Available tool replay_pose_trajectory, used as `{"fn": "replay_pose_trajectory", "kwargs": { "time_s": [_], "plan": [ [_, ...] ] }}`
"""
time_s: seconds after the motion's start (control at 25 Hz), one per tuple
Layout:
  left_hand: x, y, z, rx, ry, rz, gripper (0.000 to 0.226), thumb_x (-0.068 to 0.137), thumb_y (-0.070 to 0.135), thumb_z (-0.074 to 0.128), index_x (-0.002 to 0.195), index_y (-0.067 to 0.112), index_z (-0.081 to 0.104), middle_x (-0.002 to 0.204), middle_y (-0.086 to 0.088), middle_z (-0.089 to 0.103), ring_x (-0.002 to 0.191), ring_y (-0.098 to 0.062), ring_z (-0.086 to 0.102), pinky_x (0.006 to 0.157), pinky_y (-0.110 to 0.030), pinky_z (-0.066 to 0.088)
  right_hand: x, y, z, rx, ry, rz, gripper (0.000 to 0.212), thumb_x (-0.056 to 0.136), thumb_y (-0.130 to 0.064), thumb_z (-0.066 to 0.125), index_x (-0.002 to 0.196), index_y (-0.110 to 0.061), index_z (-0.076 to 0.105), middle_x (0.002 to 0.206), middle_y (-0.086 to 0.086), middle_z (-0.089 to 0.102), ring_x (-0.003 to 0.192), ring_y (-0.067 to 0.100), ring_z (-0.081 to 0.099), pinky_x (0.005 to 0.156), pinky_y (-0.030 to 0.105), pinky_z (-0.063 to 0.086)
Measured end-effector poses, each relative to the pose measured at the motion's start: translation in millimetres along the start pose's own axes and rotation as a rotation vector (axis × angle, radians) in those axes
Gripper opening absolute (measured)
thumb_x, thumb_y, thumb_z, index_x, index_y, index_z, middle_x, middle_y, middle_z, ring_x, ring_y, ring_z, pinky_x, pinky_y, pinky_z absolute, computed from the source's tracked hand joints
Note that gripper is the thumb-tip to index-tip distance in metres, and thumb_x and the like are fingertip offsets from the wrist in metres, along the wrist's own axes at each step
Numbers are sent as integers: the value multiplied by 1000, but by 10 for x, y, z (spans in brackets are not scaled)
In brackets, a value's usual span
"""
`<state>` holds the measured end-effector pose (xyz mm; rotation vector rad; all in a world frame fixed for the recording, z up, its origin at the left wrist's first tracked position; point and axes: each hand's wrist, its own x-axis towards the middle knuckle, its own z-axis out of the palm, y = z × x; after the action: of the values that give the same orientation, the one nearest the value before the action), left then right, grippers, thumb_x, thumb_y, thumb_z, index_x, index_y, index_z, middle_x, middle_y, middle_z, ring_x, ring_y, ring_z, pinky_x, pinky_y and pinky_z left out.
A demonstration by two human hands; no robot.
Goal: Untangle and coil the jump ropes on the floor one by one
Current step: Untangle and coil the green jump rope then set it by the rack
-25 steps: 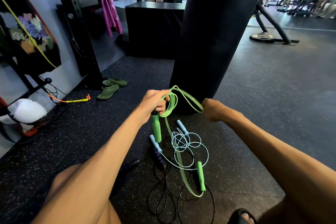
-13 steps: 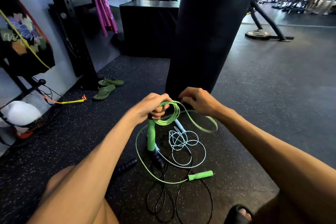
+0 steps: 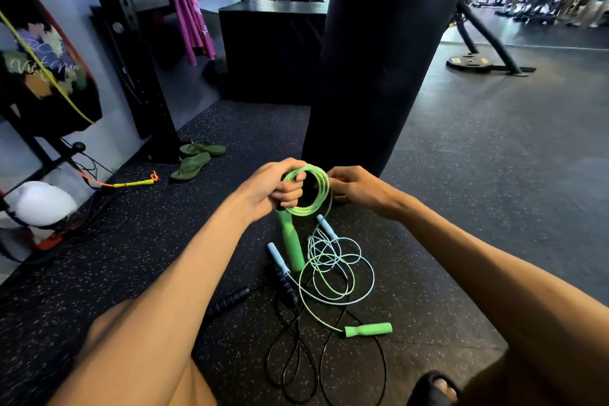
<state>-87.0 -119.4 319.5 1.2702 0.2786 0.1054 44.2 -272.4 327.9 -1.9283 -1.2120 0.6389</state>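
Note:
My left hand [image 3: 275,186] grips the green jump rope [image 3: 318,198] where several loops are gathered, and one green handle [image 3: 291,244] hangs down from my fist. My right hand [image 3: 354,186] pinches the far side of the same coil. The loose green cord runs down to the second green handle [image 3: 369,330] lying on the floor. Under my hands lie a light blue jump rope [image 3: 342,260] in loose loops and a black jump rope [image 3: 296,362] with dark ribbed handles [image 3: 227,301].
A black punching bag [image 3: 379,59] hangs right behind my hands. Green flip-flops [image 3: 194,160] and a yellow-orange rope handle [image 3: 135,182] lie to the left by a black rack [image 3: 131,53]. A black box [image 3: 270,49] stands behind. My knees frame the ropes.
The green coil has grown tighter with another loop in my left hand. My right hand came in to the coil. The free green handle slid closer along the floor.

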Motion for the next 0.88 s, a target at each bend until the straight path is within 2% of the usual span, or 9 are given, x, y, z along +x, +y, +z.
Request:
{"fn": "replay_pose_trajectory", "kwargs": {
  "time_s": [0.12, 0.16, 0.32, 0.4, 0.48, 0.56, 0.64, 0.76, 0.88],
  "plan": [
    [-7, 33, -9, -214, -2, 44, 32, 102, 29, 39, 75, 13, 46, 44, 9, 22, 39, -8, 20, 46, -24, 25, -44, 9, 47, 166, -72, 97, 24, 104, -14, 44, 111, 6, 53, 98, 26, 69, 87, 24, 65, 77, 28, 55],
    [-11, 45, -18, -287, 19, 78, 32, 103, 28, 37, 77, 12, 46, 46, 8, 24, 41, -9, 23, 50, -24, 28, -70, 24, 68, 208, -122, 141, 21, 104, -13, 44, 112, 6, 49, 96, 27, 70, 85, 29, 68, 74, 29, 56],
    [27, 82, -40, -497, 156, 220, 31, 107, 23, 28, 89, 8, 49, 62, 1, 39, 58, -15, 39, 68, -29, 39, -142, 95, 152, 152, -403, 248, 8, 104, -9, 40, 104, -2, 43, 100, 37, 67, 93, 43, 69, 91, 59, 49],
    [89, 68, -59, -502, 293, 300, 29, 107, 19, 29, 93, 6, 50, 70, -4, 48, 66, -19, 50, 71, -31, 47, -145, 79, 199, 161, -444, 258, 10, 104, -6, 38, 95, -4, 44, 101, 40, 65, 89, 41, 69, 91, 61, 49],
    [149, 27, -81, -460, 441, 374, 26, 106, 13, 32, 93, 3, 52, 71, -8, 57, 69, -23, 58, 74, -36, 54, -151, 67, 221, 160, -454, 251, 13, 103, -5, 41, 93, 0, 48, 95, 37, 67, 77, 34, 71, 83, 55, 55],
    [194, -32, -113, -248, 566, 437, 21, 105, 10, 37, 93, 4, 54, 64, -6, 66, 65, -24, 66, 75, -37, 58, -151, 64, 232, 93, -418, 225, 12, 101, -3, 46, 99, 7, 51, 85, 29, 67, 68, 31, 68, 71, 46, 59],
    [216, -98, -131, 19, 622, 472, 17, 103, 8, 39, 94, 6, 54, 59, -3, 68, 60, -22, 68, 73, -34, 58, -125, 37, 223, -38, -307, 107, 11, 97, -1, 53, 101, 9, 55, 78, 19, 66, 65, 27, 65, 64, 40, 57],
    [242, -181, -143, 255, 568, 406, 15, 101, 8, 43, 92, 7, 55, 59, -4, 70, 56, -20, 69, 65, -26, 56, -58, -62, 137, -210, -75, -156, 4, 92, -8, 62, 93, -5, 64, 68, 1, 64, 54, 7, 57, 53, 22, 48],
    [227, -215, -76, 406, 450, 238, 19, 101, 10, 45, 90, 8, 61, 60, -5, 70, 55, -19, 68, 65, -31, 52, -20, -126, 5, -283, 132, -292, 6, 92, -17, 63, 91, -14, 68, 69, -8, 61, 59, 3, 53, 57, 18, 41]
  ]
}}
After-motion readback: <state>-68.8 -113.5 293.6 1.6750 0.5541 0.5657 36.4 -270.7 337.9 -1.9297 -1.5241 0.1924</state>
